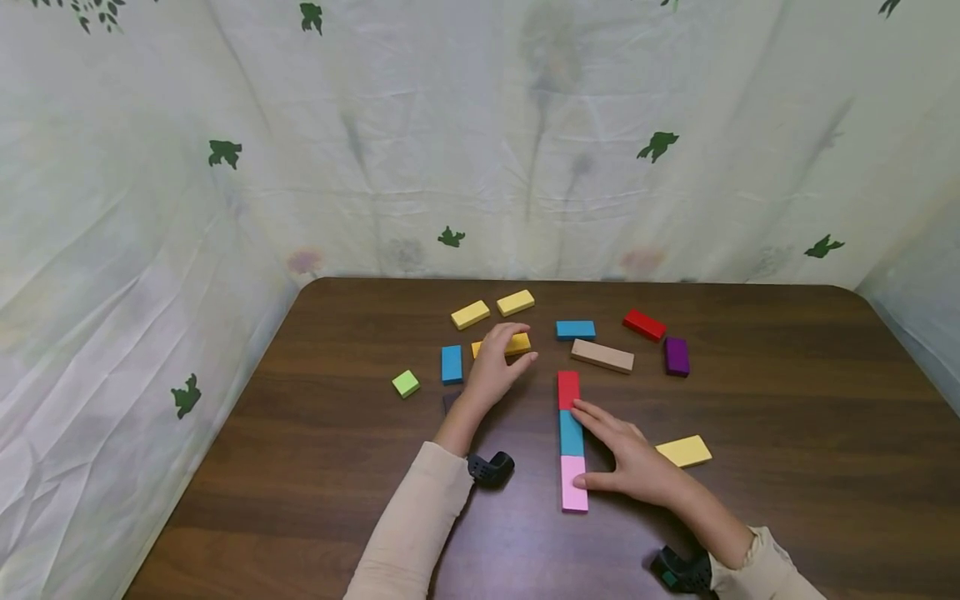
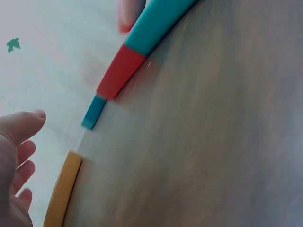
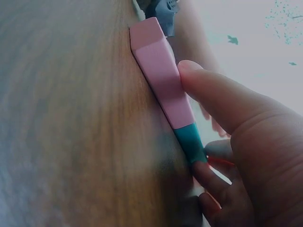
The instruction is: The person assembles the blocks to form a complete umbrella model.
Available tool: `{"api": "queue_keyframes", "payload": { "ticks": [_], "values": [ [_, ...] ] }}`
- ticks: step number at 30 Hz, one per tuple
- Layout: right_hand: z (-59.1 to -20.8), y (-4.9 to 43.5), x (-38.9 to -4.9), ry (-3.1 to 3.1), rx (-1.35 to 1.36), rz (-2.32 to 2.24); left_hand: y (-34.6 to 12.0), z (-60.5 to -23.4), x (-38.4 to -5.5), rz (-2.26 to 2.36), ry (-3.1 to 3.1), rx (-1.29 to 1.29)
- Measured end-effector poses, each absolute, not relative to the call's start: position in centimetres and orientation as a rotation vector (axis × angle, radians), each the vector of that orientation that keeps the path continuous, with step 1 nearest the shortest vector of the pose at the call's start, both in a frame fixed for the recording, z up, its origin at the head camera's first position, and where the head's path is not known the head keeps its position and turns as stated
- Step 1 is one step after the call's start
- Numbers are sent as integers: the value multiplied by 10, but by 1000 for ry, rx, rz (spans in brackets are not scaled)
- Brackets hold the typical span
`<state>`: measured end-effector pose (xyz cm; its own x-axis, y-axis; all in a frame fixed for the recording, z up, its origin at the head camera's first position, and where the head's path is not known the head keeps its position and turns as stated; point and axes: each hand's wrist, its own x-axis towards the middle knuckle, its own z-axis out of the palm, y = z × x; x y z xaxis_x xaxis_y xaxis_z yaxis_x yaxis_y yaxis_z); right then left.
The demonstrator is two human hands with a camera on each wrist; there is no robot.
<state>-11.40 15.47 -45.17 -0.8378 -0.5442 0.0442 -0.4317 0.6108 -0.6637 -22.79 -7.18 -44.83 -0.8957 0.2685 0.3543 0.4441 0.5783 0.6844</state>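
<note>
Three blocks, red [image 1: 567, 390], blue [image 1: 571, 432] and pink [image 1: 573, 493], lie end to end in a straight row on the table. My right hand [image 1: 633, 458] rests against the row's right side. Its thumb touches the pink block, and its fingertips reach where the blue and red blocks meet. Fairly straight fingers show in the right wrist view. My left hand [image 1: 495, 367] is over a golden yellow block [image 1: 519, 342], partly covering it, with thumb and fingers spread apart. In the left wrist view a gap shows between this hand and the golden yellow block [image 2: 64, 189].
Behind the row lie a blue block [image 1: 575, 330], a beige block [image 1: 602, 356], a red block [image 1: 643, 325] and a purple block [image 1: 677, 357]. Pale yellow [image 1: 470, 314], blue [image 1: 452, 364], green [image 1: 406, 383] and dark [image 1: 450, 401] blocks surround my left hand. Another yellow block [image 1: 686, 451] lies beside my right hand.
</note>
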Motion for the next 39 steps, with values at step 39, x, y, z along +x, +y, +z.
{"api": "queue_keyframes", "payload": {
  "ticks": [39],
  "values": [
    [-453, 155, -113, 2668, -802, -1040, -67, -440, -234, -900, -2856, -486]
  ]
}}
